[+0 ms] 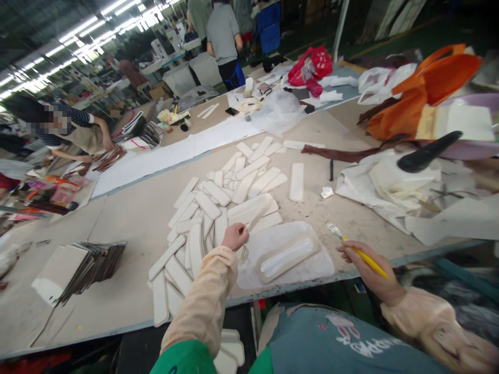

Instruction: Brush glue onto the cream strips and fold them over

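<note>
my left hand [235, 236] pinches one strip [255, 219], right hand [366, 265] grips the brush [356, 250]; i judge most of the pile of strips [218, 208] is still unglued.

Bright, even light from ceiling tubes [78, 31] at top left; they blow out to white glare. Table [132, 218] evenly lit, shadows soft and faint. Strong wide-angle bend: table edge curves, corners stretch. Far background soft and smeared. Left hand [235, 236] and right hand [366, 265] fairly sharp. Under-table area dark.

cream strip [257, 217] lifted, yellow brush [360, 253] angled
</note>
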A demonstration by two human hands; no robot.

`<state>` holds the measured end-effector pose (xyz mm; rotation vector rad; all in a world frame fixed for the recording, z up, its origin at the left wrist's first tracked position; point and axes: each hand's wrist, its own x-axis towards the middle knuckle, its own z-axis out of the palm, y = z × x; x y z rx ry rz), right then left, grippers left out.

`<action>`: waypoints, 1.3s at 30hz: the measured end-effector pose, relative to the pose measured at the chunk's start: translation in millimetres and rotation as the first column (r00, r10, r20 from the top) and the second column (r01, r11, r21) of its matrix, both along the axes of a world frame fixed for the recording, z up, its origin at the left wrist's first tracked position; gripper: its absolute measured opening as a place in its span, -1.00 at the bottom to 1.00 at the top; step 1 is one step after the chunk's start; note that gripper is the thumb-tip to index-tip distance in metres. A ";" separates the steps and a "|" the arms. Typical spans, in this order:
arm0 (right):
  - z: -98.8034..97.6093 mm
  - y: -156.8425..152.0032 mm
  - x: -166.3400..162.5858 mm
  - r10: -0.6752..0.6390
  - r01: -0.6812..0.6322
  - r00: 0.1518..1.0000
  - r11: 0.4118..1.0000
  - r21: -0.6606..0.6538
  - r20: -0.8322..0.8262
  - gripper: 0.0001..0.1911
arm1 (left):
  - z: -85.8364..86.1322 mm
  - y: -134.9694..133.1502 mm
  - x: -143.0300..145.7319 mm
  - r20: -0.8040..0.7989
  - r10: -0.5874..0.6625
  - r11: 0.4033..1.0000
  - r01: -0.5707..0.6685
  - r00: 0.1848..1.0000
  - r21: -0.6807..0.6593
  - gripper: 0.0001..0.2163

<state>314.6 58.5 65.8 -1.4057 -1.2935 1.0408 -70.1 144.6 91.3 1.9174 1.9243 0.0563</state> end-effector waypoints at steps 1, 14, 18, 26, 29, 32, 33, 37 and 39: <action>3.5 4.9 -3.3 -0.004 0.004 1.000 1.000 0.015 -0.021 -0.71 | 6.6 -4.3 4.6 0.054 -0.004 1.000 0.004 0.999 -0.004 -0.80; 56.1 70.8 -97.5 -0.005 -0.066 0.834 0.992 -0.109 -0.551 -0.53 | 28.7 -52.5 101.8 0.658 0.161 0.945 -0.307 0.736 0.112 -0.86; 67.6 76.4 -122.3 0.025 -0.109 0.802 0.988 -0.106 -0.597 -0.51 | 31.1 -49.9 114.4 0.465 -0.034 0.891 -0.185 0.885 0.415 -0.94; 69.1 84.5 -124.6 0.103 -0.143 0.789 0.990 -0.018 -0.605 -0.57 | 34.8 -51.2 119.1 0.513 -0.165 0.881 -0.107 0.842 0.460 -0.89; 71.9 86.2 -121.3 0.173 -0.182 0.782 0.982 0.046 -0.599 -0.62 | 33.8 -47.4 123.4 0.765 -0.028 0.951 -0.217 0.644 0.218 -0.80; 75.4 87.7 -118.8 0.197 -0.207 0.775 0.977 0.052 -0.601 -0.61 | 35.4 -41.0 126.5 0.919 0.146 0.944 -0.329 0.366 -0.019 -0.69; 76.1 88.0 -118.2 0.199 -0.215 0.773 0.976 0.046 -0.603 -0.60 | 36.2 -38.8 126.8 0.937 0.180 0.937 -0.343 0.301 -0.070 -0.66; 75.3 88.1 -116.6 0.188 -0.238 0.770 0.971 -0.001 -0.610 -0.57 | 36.8 -32.0 125.5 0.941 0.245 0.934 -0.316 0.232 -0.165 -0.65; 74.4 87.8 -115.9 0.182 -0.246 0.758 0.969 -0.015 -0.627 -0.56 | 35.5 -29.6 125.3 0.940 0.291 0.914 -0.343 0.181 -0.217 -0.67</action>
